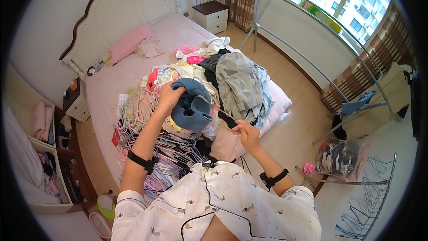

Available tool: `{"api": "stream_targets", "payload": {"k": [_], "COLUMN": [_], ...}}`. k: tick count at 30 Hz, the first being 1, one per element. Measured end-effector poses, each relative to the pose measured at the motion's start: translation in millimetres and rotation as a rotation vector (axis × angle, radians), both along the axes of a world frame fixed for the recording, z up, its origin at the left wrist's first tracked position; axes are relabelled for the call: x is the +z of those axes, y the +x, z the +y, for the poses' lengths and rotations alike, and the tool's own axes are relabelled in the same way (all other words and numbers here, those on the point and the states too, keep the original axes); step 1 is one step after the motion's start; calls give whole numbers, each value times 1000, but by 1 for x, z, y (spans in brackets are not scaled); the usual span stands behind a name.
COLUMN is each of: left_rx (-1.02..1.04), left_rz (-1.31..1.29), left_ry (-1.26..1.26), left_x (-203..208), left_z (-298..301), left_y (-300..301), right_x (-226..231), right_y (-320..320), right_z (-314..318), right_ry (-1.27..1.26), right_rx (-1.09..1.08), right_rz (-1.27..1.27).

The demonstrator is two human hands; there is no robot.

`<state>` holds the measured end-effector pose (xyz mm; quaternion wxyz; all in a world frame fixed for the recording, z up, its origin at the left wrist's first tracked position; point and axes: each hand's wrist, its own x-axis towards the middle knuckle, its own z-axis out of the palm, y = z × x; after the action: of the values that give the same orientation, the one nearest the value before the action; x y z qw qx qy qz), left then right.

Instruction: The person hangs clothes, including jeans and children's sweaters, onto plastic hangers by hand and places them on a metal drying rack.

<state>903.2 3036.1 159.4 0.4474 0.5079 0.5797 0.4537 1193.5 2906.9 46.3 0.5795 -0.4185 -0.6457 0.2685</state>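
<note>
In front of me, above the bed, hangs a blue ribbed knit garment (191, 112), bunched so that its full shape does not show. My left hand (171, 97) is closed on its upper left edge. Thin pale bars of what looks like a clothes hanger (221, 118) run from the knit's right side to my right hand (248, 134), whose fingers pinch their end. How far the hanger reaches into the knit is hidden. Below the garment lie many loose clothes hangers (171, 151), mostly pink, white and purple, spread along the bed's near side.
A heap of clothes with a grey patterned garment (240, 82) covers the middle of the pink bed (104, 89). A metal drying rack (303, 49) stands right, by the window. Blue hangers (368, 196) hang on a rail lower right. Open cabinet shelves (33, 151) line the left.
</note>
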Motion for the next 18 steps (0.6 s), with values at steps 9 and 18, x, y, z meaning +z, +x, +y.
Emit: {"api": "stream_targets", "payload": {"k": [9,18], "left_rx": [127,40], "left_rz": [403,731], "left_ry": [148,916], "left_x": [40,48], "left_z": [8,-44], "left_y": [-8,30], "right_x": [37,69], "right_y": [-23,-43], "right_z": [-7,10], "right_ry": [126,-375], "right_rx": [54,119], "right_rz": [-228,62]}}
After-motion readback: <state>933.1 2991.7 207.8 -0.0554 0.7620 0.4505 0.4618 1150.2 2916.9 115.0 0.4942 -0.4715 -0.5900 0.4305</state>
